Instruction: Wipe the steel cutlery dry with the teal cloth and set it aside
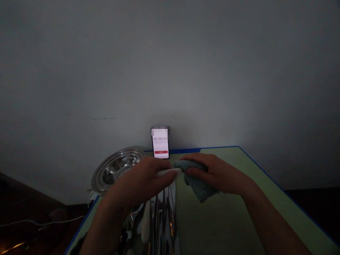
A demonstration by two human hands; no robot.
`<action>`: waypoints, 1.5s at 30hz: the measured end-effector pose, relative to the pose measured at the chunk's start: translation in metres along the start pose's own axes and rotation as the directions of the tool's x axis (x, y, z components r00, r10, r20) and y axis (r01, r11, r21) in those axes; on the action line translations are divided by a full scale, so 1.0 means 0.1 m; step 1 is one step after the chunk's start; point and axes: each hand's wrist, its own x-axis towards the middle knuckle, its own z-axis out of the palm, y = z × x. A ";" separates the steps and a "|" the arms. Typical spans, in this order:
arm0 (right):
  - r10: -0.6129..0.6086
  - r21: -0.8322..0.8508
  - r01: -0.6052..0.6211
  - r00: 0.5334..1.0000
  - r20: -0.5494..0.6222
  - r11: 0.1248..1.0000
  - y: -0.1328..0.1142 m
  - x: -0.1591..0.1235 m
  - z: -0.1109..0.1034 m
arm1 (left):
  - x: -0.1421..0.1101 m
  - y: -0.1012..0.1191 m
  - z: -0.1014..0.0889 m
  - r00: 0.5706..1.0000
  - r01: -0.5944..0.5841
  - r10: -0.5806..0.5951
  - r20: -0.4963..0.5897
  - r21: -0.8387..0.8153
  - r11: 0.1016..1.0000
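Observation:
My left hand [151, 176] is closed around a white handle [168, 172] held out above the table. The handle's right end runs into a bluish-green cloth [202, 189], so what it belongs to is hidden. My right hand [212, 172] grips the cloth, thumb in front, and folds it about that end; a loose corner hangs down. Under my left forearm lie several metal utensils [162, 219] side by side, with a white-handled one [146, 223] among them. Dim light blurs their exact kinds.
Shiny metal bowls or basins [106, 166], apparently nested, stand at the table's back left. A lit phone [160, 143] leans upright against the wall [170, 71]. The green table [225, 223] has a blue edge. A white cable [42, 223] runs at lower left.

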 end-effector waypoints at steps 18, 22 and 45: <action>0.255 0.267 -0.155 0.883 -0.395 0.951 0.02 0.10 0.12 | -0.02 0.08 -0.01 0.996 0.008 -0.017 -0.086 -0.103 0.995; 0.317 0.409 -0.131 0.845 -0.430 0.903 0.07 0.11 0.12 | -0.05 0.06 -0.02 0.995 0.016 -0.029 -0.100 -0.122 0.992; 0.157 0.097 -0.131 0.924 -0.349 0.987 -0.12 0.07 0.11 | -0.03 0.01 0.07 1.000 0.001 -0.001 -0.025 -0.018 1.000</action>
